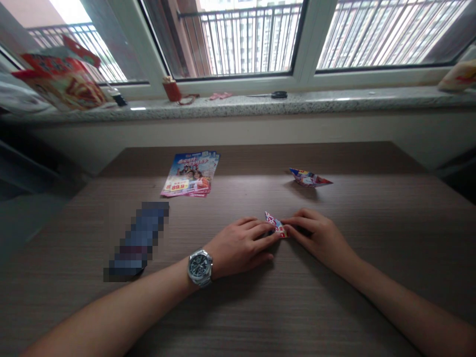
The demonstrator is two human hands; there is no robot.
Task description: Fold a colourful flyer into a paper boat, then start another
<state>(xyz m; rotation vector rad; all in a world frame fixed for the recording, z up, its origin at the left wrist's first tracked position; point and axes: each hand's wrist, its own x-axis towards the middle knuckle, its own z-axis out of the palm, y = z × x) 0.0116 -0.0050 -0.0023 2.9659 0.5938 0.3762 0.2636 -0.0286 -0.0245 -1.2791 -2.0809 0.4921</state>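
Head view: touching folded paper (pixel 274 219) midway across the surface (pixel 238 317) with left hand (pixel 238 248) (gripping or not, cannot tell), pinching its right edge with right hand (pixel 320 234); likely light, easily creased, best held by edges.

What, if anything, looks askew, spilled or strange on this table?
The dark blue object left of the left hand looks odd: blocky pixels hide its details. The stacked flyers sit slightly fanned, edges not aligned. No spill is visible.
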